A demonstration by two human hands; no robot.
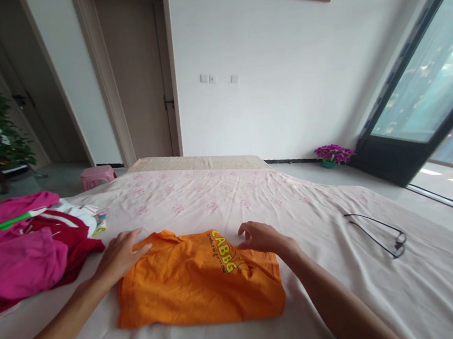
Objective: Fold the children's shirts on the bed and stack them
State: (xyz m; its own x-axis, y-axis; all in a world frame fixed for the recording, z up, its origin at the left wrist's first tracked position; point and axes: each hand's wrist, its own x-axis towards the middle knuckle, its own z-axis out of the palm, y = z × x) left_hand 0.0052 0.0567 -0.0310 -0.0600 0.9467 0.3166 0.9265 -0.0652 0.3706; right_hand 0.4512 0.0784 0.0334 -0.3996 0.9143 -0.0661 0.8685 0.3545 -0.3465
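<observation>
In the head view, an orange garment [182,290] with yellow lettering lay folded at the lower centre of the frame, on a pale, patterned bedsheet [208,187]. The left hand [124,252] was at its upper left corner, thumb and fingers spread apart; the right hand [260,236] was at its upper right, fingers loosely bent with a gap to the thumb. Whether either pressed on the cloth could not be told. Pink and red clothes [36,249] lay heaped at the left edge, and eyeglasses [382,231] rested right of centre.
</observation>
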